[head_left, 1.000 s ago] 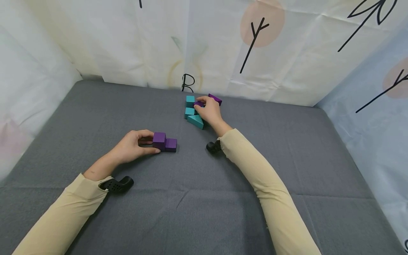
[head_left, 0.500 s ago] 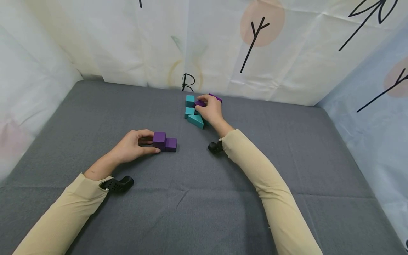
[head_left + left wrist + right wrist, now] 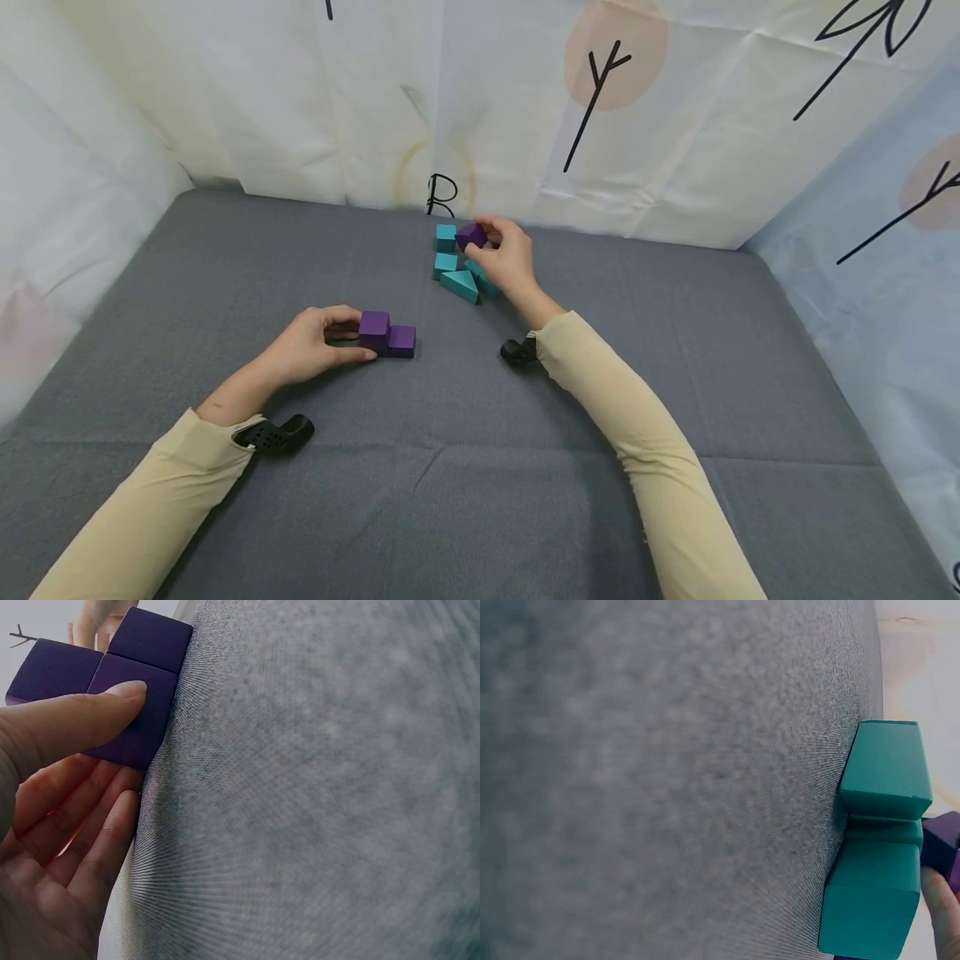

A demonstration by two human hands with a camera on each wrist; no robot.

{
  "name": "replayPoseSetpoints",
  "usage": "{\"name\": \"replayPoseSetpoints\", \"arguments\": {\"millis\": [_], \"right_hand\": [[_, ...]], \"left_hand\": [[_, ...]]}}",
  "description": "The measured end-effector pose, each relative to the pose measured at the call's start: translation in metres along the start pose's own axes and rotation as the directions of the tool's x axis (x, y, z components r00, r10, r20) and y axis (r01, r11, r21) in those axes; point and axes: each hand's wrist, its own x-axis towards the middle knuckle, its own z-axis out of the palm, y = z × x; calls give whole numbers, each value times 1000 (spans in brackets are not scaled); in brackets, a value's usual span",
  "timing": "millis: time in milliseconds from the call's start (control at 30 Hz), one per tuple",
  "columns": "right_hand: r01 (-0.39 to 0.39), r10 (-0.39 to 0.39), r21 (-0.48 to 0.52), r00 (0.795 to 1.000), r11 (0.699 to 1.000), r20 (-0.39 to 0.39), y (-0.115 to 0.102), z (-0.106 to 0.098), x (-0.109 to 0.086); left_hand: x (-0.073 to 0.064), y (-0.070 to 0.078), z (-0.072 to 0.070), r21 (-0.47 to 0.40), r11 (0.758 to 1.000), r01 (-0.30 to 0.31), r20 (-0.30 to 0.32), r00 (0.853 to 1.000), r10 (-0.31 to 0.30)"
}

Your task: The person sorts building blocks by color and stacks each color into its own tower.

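My left hand (image 3: 309, 346) holds a stack of two purple cubes (image 3: 374, 327), thumb on the near side and fingers behind. Against the stack's right side sits another purple cube (image 3: 402, 341); in the left wrist view the thumb presses the lower stacked cube (image 3: 142, 724). At the back of the table my right hand (image 3: 507, 257) pinches a purple block (image 3: 470, 236) with angled faces, close over the teal pieces. A teal cube (image 3: 446, 237) stands left of it. Nearer are a second teal block (image 3: 445, 265) and a teal triangular block (image 3: 460, 285), with more teal partly under the hand.
Grey cloth (image 3: 465, 492) covers the table. A white printed curtain (image 3: 510, 125) hangs right behind the blocks, and further curtains close off both sides. Each wrist wears a black camera mount, such as the left one (image 3: 276, 435).
My right hand has moved slightly back and to the right, raising and turning the purple block. More teal shows below it; the purple piece behind the hand is out of sight. My left hand stays put.
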Motion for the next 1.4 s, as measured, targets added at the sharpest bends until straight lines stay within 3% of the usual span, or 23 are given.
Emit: {"name": "replayPoseSetpoints", "arguments": {"millis": [367,1000,1200,1400], "right_hand": [[98,-104,116,994,988,45,0,-4,-15],[164,-204,263,969,951,136,-1,-10,-41],[164,-209,257,965,952,160,-4,-9,-49],[222,-259,182,940,958,220,-6,-7,-58]], "left_hand": [[0,-1,0,-10,1000,-5,2,1000,5],[0,-1,0,-16,1000,0,4,1000,0],[0,-1,0,-15,1000,5,-1,1000,-5],[1,0,0,-3,1000,7,-1,1000,-7]]}}
